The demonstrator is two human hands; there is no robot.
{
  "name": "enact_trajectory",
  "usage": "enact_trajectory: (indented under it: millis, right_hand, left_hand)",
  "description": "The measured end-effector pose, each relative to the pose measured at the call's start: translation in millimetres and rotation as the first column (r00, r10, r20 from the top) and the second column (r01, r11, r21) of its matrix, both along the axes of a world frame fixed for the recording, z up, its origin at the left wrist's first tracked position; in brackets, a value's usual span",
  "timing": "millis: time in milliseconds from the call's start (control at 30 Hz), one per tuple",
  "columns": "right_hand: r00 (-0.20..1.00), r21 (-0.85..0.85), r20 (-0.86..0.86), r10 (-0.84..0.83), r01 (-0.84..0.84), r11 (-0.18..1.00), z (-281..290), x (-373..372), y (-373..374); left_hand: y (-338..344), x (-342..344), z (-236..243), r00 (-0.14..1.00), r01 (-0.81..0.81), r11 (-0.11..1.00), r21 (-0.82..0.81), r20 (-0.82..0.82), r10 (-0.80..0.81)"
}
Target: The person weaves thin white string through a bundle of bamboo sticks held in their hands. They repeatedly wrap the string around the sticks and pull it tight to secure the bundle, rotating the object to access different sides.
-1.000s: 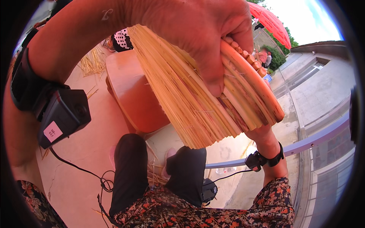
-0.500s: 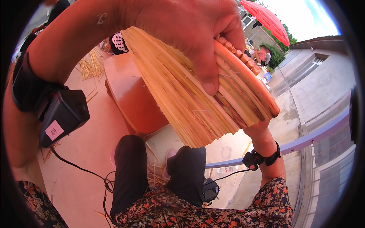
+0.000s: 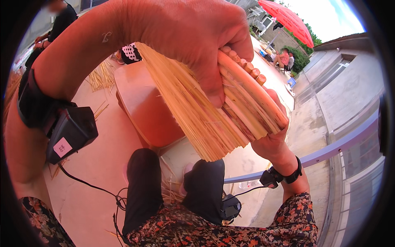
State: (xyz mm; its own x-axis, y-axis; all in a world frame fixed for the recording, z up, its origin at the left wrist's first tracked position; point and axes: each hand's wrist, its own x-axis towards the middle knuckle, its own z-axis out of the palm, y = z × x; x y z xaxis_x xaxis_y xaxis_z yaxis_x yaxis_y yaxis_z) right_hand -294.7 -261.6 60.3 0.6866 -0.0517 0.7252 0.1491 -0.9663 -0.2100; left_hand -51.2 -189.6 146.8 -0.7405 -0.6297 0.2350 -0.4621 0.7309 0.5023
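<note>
A wide, flat bundle of straw stalks [image 3: 197, 119] is held up in front of me, fanned out and slanting down to the right. Its stalks are pale yellow, with reddish-brown ones toward the right side. Round cut stalk ends stick up along the upper right edge. My left hand [image 3: 197, 45] reaches over the top and grips the bundle, thumb pressed on the near face and fingers wrapped over the far side. My right hand [image 3: 271, 142] holds the bundle's right end from behind and below. Most of its fingers are hidden by the stalks.
An orange-brown stool or chair [image 3: 150, 103] stands on the pale floor before my knees. Loose straw [image 3: 102, 77] lies to the far left. A purple-blue curved bar [image 3: 321, 158] crosses at right. A black cable [image 3: 86, 183] hangs beside my legs. People [image 3: 284, 59] sit near a red umbrella [image 3: 288, 22].
The bundle has shifted slightly left with my left hand. My right hand has moved a little left and now shows more at the bundle's right end.
</note>
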Motion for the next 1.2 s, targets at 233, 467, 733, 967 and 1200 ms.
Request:
enact_trajectory:
  millis: [233, 467, 733, 967, 1200]
  right_hand:
    - [0.984, 0.478, 0.013, 0.179, -0.163, 0.863, 2.1, -5.0, 5.5]
    - [0.983, 0.417, 0.112, 0.143, -0.177, 0.892, -0.3, -9.2, 1.6]
    - [0.837, 0.090, -0.372, 0.402, -0.398, 0.913, 4.9, 11.9, 22.0]
    - [0.606, 0.435, -0.421, 0.675, -0.518, 0.737, -47.7, 27.7, 60.3]
    - [0.473, 0.404, -0.515, 0.715, -0.601, 0.689, -57.5, 28.0, 77.4]
  left_hand:
    - [12.1, 3.2, 23.2, 0.999, -0.036, 0.995, 0.093, -0.006, 0.037]
    - [-2.0, -14.6, 10.4, 0.958, -0.267, 0.939, -0.218, 0.047, 0.283]
    - [81.3, -10.5, -58.5, 0.974, -0.183, 0.924, -0.334, 0.063, 0.216]
    - [160.5, -34.7, -109.5, 0.918, -0.325, 0.887, -0.328, 0.117, 0.380]
    - [189.5, -47.1, -148.5, 0.910, -0.375, 0.842, -0.388, 0.017, 0.414]
